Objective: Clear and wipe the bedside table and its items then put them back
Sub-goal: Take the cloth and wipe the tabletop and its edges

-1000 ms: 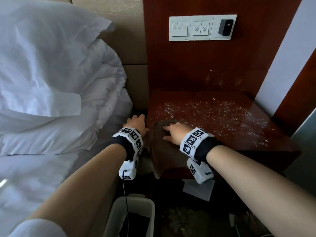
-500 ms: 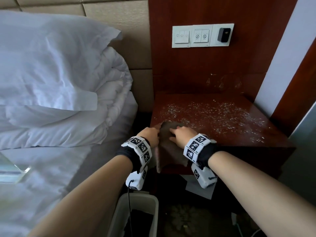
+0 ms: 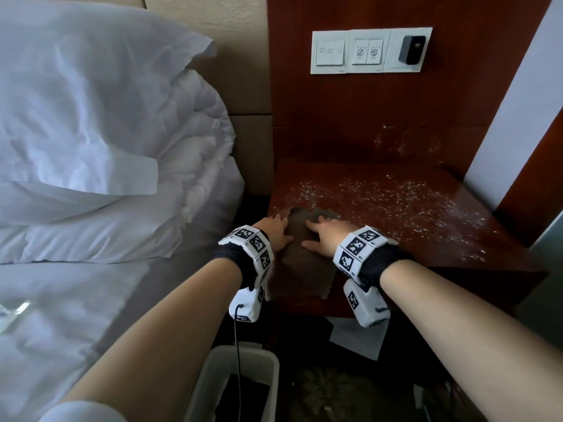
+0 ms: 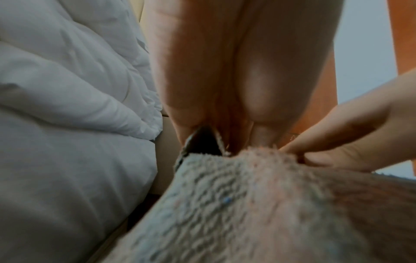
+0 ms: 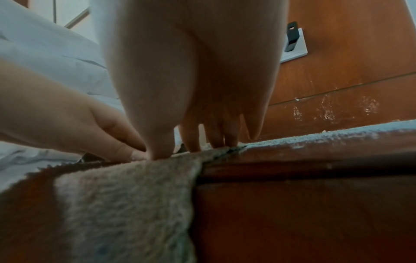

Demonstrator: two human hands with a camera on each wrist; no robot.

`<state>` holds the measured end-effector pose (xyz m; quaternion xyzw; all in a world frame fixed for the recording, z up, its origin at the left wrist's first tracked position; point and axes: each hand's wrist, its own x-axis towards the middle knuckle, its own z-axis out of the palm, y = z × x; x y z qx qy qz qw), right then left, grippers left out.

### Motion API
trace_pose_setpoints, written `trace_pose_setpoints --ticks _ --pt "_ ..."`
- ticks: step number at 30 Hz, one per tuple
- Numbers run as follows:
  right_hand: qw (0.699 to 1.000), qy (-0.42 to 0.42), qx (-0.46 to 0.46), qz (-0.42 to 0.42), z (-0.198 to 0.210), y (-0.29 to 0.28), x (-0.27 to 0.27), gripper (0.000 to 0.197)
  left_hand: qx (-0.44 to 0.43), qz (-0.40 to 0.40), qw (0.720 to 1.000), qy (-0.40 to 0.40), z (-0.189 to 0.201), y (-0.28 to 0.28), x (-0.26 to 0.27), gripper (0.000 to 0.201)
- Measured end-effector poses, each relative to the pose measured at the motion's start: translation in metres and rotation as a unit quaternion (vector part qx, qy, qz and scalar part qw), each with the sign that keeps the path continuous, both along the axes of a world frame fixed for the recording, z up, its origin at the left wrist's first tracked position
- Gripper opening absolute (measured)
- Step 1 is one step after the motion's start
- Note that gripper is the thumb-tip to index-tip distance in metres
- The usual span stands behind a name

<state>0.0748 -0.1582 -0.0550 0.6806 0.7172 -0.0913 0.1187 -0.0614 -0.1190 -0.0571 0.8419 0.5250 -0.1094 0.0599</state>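
Note:
The bedside table (image 3: 411,226) is dark red wood, and its top is strewn with white specks. A brown-grey cloth (image 3: 304,269) lies on its front left corner and hangs over the front edge. My left hand (image 3: 274,233) rests on the cloth's left side with its fingers stretched forward. My right hand (image 3: 326,236) lies beside it, fingers spread and pressing on the cloth's top part. In the left wrist view, the fuzzy cloth (image 4: 247,204) fills the foreground under my left hand (image 4: 225,89). In the right wrist view, my fingertips (image 5: 216,142) touch the cloth (image 5: 126,204) at the table edge (image 5: 315,160).
A bed with a white pillow (image 3: 91,102) and bunched duvet lies close on the left. A switch panel (image 3: 370,50) is on the wood wall behind. A white bin (image 3: 237,382) and a sheet of paper (image 3: 356,336) are on the floor below the table.
My left hand has come from the table's left side onto the cloth. Both hands gathered the cloth half a second ago and now lie flatter on it, close together.

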Motion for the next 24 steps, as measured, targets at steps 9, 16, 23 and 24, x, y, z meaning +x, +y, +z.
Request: trace_pose_setpoints --ticks 9,16,23,24 --pt "1.000 0.009 -0.010 0.000 0.001 0.035 0.009 0.064 -0.022 0.009 1.000 0.007 0.001 0.036 0.015 0.067" --pt "0.999 0.016 -0.029 -0.002 0.006 0.026 0.011 0.066 -0.027 -0.001 0.999 0.020 0.001 0.030 0.010 0.068" --pt "1.000 0.006 -0.020 -0.008 0.007 -0.007 0.004 0.066 -0.021 -0.020 0.999 0.019 0.004 0.001 0.004 0.066" --pt "1.000 0.009 -0.019 -0.008 0.008 -0.013 0.003 0.065 -0.020 -0.022 0.999 0.019 0.004 -0.005 0.002 0.066"
